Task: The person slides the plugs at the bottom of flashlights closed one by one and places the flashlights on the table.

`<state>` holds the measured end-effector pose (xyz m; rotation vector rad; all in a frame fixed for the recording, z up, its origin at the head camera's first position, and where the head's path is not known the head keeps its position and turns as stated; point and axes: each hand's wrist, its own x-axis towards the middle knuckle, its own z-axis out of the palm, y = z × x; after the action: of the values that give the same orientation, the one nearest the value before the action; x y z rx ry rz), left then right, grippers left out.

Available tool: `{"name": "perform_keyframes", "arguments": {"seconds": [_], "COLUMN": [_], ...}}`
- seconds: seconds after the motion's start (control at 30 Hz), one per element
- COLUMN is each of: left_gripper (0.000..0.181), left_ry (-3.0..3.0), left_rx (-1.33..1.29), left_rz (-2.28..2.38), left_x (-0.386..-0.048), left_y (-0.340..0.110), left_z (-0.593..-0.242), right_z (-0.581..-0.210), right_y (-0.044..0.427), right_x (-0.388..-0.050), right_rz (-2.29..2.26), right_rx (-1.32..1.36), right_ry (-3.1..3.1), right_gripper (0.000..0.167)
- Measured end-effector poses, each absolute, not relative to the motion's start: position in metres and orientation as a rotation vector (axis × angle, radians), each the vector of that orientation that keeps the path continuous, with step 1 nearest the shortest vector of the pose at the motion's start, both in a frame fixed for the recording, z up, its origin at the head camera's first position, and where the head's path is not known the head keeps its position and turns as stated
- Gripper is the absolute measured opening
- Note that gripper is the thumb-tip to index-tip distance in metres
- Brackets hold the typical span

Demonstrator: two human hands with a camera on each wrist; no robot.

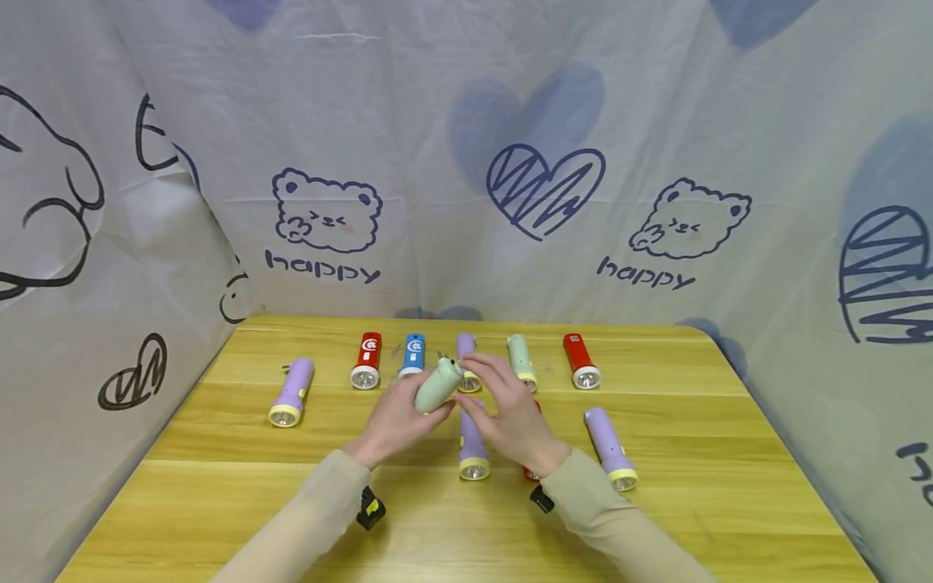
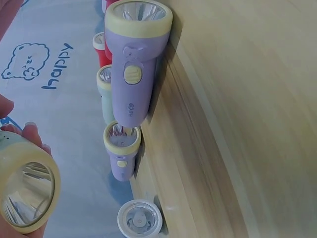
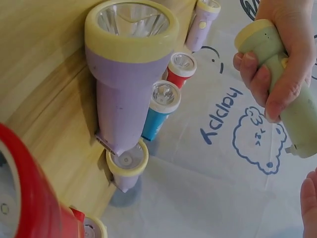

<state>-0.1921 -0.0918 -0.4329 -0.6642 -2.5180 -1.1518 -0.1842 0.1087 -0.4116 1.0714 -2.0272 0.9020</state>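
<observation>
My left hand [image 1: 397,417] grips a pale green flashlight [image 1: 437,387] above the table, fingers wrapped round its body. In the right wrist view, small metal prongs [image 3: 291,149] stick out near the flashlight's tail. Its cream-rimmed lens [image 2: 29,193] shows in the left wrist view. My right hand [image 1: 513,413] is beside the tail end, thumb and fingers spread; at the right wrist view's edge, one of its fingers [image 3: 309,206] appears just apart from the flashlight. Beneath the hands a purple flashlight [image 1: 473,445] stands on the table, and a red one [image 3: 34,193] is partly hidden by my right hand.
On the wooden table [image 1: 219,502] stand more flashlights: red [image 1: 368,356], blue [image 1: 415,352], purple [image 1: 295,389], green [image 1: 519,356], a second red [image 1: 579,356] and another purple one [image 1: 608,445]. A printed cloth [image 1: 430,202] hangs behind.
</observation>
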Motion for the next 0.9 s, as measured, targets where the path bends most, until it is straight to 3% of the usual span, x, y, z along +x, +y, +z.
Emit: {"name": "perform_keyframes", "arguments": {"seconds": [0.9], "left_gripper": [0.027], "left_ry": [-2.472], "left_rx": [-0.619], "left_rz": [-0.97], "left_x": [-0.187], "left_y": [-0.085], "left_z": [-0.432], "right_z": [-0.417], "right_y": [0.093], "right_x": [-0.18], "right_rz": [1.015], "right_rx": [0.97], "right_ry": [-2.022], "right_gripper": [0.04]}}
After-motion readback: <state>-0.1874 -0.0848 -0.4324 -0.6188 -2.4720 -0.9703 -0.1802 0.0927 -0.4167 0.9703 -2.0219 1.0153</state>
